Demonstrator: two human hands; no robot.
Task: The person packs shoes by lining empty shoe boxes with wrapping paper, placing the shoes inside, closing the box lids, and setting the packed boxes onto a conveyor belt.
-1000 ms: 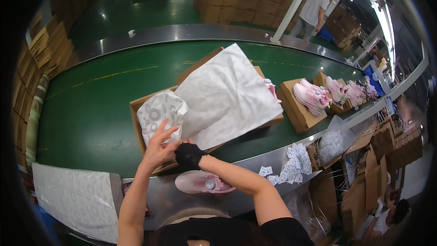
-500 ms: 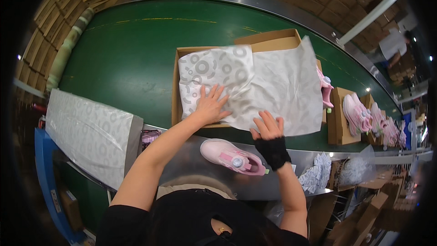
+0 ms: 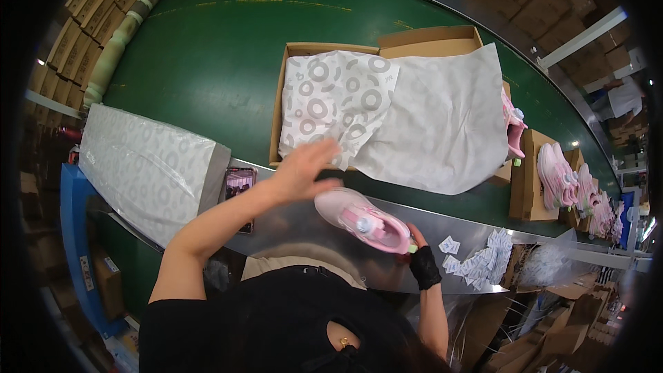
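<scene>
A pink child's sneaker with a round dial on its top is over the metal ledge in front of me. My right hand, in a black fingerless glove, grips it by the heel; part of that hand is hidden behind the shoe. My left hand hovers near the toe with its fingers apart, holding nothing. Beyond the hands, an open cardboard shoebox lies on the green belt. Patterned white tissue paper covers its inside, and a plain stretch of the sheet drapes over the right side.
Left stands a stack of tissue paper in clear plastic, beside a phone. Small white packets lie on the metal ledge at right. More boxes with pink shoes line the belt. A person is at far right.
My right hand has left the tissue paper and taken hold of the sneaker's heel. My left hand has lifted off the paper and come back toward the toe.
</scene>
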